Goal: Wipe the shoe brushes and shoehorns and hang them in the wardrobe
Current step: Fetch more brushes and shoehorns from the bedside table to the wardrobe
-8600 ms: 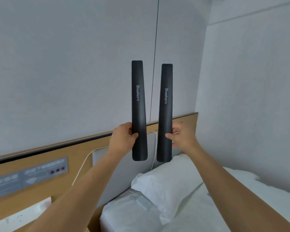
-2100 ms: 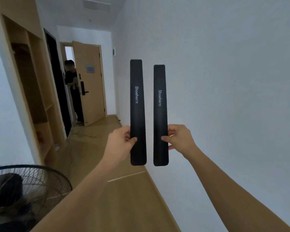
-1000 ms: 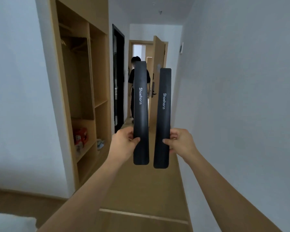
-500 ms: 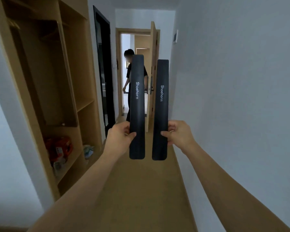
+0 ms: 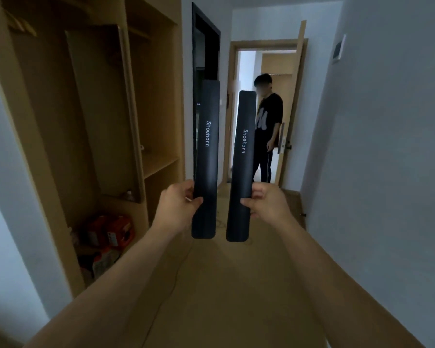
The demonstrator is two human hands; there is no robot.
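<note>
I hold two long black shoehorns upright in front of me, side by side and a small gap apart. My left hand point(image 5: 177, 209) pinches the left shoehorn point(image 5: 207, 156) near its lower end. My right hand point(image 5: 268, 204) pinches the right shoehorn point(image 5: 242, 162) at about the same height. Each has "Shoehorn" printed in white along it. The open wooden wardrobe point(image 5: 91, 116) stands to my left, with a hanging bay and shelves.
A person in a black T-shirt point(image 5: 268, 126) stands in the open doorway at the end of the corridor. Orange packs point(image 5: 111, 231) sit on the wardrobe's low shelf. A dark doorway point(image 5: 205, 46) follows the wardrobe. A white wall runs along the right.
I have moved forward along the corridor and the wardrobe is now closer at my left. The person at the door has turned. My grip on both shoehorns is unchanged.
</note>
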